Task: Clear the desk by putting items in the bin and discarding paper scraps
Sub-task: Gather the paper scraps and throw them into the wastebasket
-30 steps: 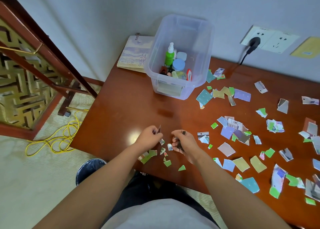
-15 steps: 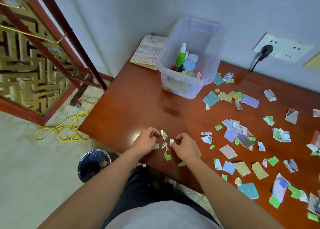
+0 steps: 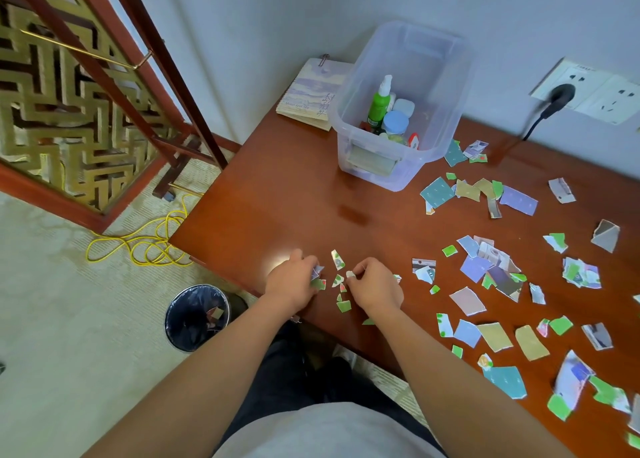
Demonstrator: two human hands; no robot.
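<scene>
Coloured paper scraps lie scattered over the right half of the brown desk. A small cluster of scraps sits by the front edge between my hands. My left hand pinches a few small scraps at its fingertips. My right hand pinches one small white scrap. A clear plastic bin at the back holds a green spray bottle and small jars. A black-lined waste basket stands on the floor left of my legs, with a few scraps inside.
A notebook lies at the desk's back left corner beside the bin. A black plug and cord hang from the wall socket. A yellow cable coils on the floor. A wooden lattice screen stands at left.
The view has swung left and down, so the waste basket shows more fully. Both hands have stayed over the small cluster, gathering scraps into their fingertips.
</scene>
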